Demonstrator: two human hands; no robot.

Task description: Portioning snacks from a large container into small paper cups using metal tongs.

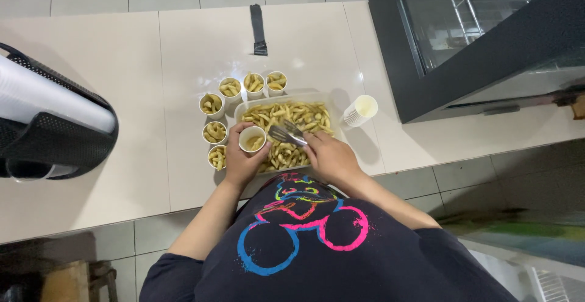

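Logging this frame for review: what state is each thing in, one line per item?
Left hand: gripping a paper cup.
Held paper cup: upright, partly filled.
Right hand: holding metal tongs.
Metal tongs: over the tray.
Tray: open, full of yellow food pieces.
Six small cups: filled, upright.
Stack of empty cups: tipped sideways.

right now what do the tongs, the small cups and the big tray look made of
Tongs: likely metal, grey with a shine. Small cups: probably paper, matte white, thin rolled rims. Big tray: seemingly translucent plastic, pale walls letting the counter show faintly.
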